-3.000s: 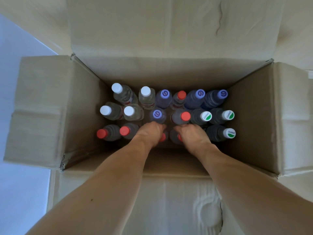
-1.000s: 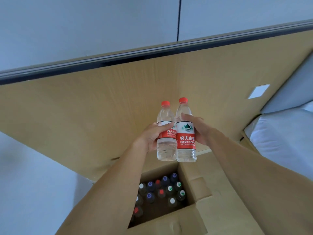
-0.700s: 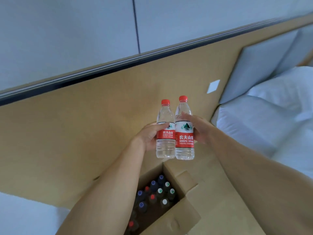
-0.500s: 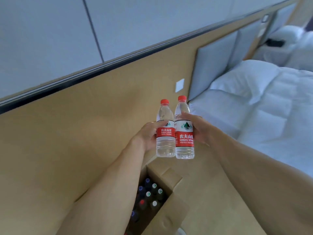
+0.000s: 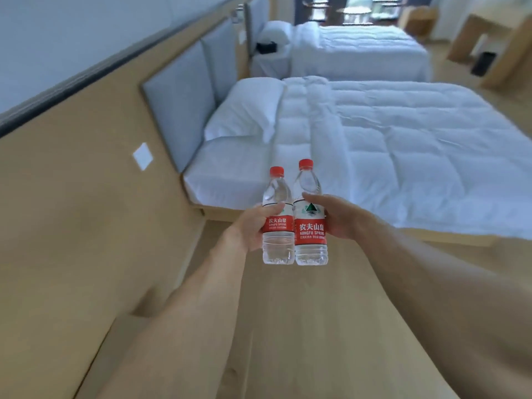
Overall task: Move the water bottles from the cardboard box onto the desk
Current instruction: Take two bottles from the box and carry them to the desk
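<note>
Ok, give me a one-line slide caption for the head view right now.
Left hand and right hand each hold an upright red-capped Nongfu Spring bottle side by side, white beds ahead.

The far desk [image 5: 489, 38] is blurred and edge-cut; both forearms run off the bottom edge
</note>
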